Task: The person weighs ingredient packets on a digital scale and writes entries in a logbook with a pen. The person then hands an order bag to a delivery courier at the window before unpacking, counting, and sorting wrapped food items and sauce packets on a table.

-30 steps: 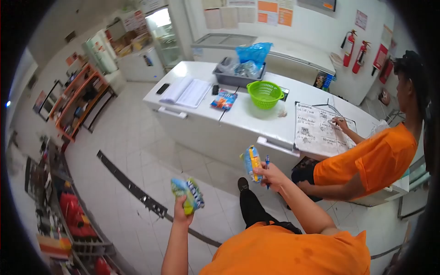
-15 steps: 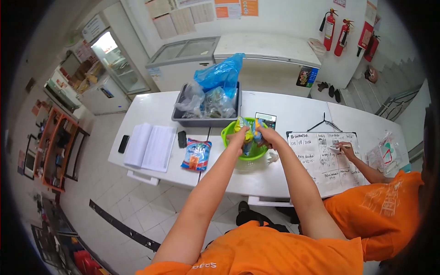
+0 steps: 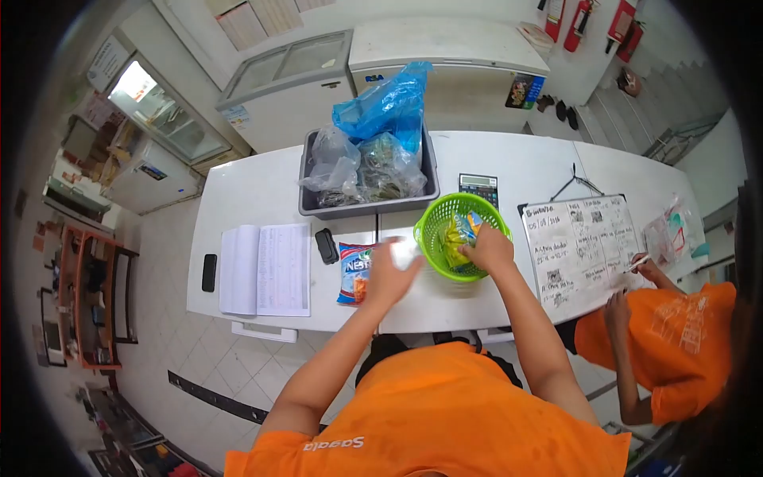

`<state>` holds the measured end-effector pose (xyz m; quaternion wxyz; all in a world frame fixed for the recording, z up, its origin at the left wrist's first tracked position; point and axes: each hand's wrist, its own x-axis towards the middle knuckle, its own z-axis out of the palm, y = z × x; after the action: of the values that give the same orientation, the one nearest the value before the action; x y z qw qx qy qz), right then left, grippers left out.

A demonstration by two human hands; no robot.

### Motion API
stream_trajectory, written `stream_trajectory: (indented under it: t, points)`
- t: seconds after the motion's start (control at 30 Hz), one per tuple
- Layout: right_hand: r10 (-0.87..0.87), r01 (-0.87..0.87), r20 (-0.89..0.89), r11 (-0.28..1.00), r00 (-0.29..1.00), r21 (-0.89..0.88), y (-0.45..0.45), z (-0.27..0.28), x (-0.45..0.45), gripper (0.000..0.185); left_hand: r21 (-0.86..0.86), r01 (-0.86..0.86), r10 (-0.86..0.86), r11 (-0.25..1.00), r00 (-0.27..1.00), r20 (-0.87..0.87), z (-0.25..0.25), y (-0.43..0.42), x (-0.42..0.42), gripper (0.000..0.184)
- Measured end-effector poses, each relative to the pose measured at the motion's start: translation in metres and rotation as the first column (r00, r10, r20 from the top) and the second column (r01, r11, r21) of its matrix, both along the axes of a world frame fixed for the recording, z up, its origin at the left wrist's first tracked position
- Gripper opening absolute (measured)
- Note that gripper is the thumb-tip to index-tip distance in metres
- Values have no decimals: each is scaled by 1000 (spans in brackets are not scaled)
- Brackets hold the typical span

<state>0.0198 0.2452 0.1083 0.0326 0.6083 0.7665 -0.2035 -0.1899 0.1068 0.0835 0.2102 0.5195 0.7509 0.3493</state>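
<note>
My right hand point(image 3: 490, 250) reaches into a round green plastic basket point(image 3: 429, 258), its fingers closed on a yellow and blue packet point(image 3: 455, 238). How many packets lie under it I cannot make out. Left of the basket, my left hand point(image 3: 389, 274) hovers over the table, smeared by motion, with fingers apart and nothing in them. It partly covers a blue and red Nestea packet point(image 3: 350, 278), which lies flat on the table; I cannot tell whether they touch.
On the white table point(image 3: 413, 310) are a grey bin point(image 3: 373, 208) with plastic bags, a calculator point(image 3: 478, 187), an open notebook point(image 3: 282, 270), a dark pouch-like item point(image 3: 327, 246) and a phone point(image 3: 209, 273). A co-worker's hand point(image 3: 652, 272) holds a marker by a whiteboard point(image 3: 576, 254).
My left hand has left the basket and moved left to the Nestea packet. My right hand stays at the basket with the yellow and blue packet. The co-worker's marker hand has moved lower right.
</note>
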Motion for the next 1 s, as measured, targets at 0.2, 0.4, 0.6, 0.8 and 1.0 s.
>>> stream_trajectory:
  t: [0.2, 0.4, 0.6, 0.8, 1.0]
  points:
    - [31, 74, -243, 909, 970, 411, -51, -8, -33, 50, -344, -384, 364, 857, 923, -123, -88, -44, -90, 98]
    - [133, -124, -507, 991, 852, 52, -148, -63, -91, 59, -193, -139, 169, 971, 974, 150, -124, -45, -124, 78]
    - [-507, 106, -614, 816, 605, -568, -153, -129, -117, 75, -8, 63, -55, 998, 924, 379, -108, -59, -115, 38]
    - [-268, 211, -851, 959, 452, -190, -151, -74, -76, 43, 334, 367, -491, 868, 730, 476, -44, -23, -89, 35]
    - [-136, 492, -870, 860, 473, 133, -106, 25, -41, 43, 473, 412, -555, 779, 804, 213, 44, 65, -23, 40]
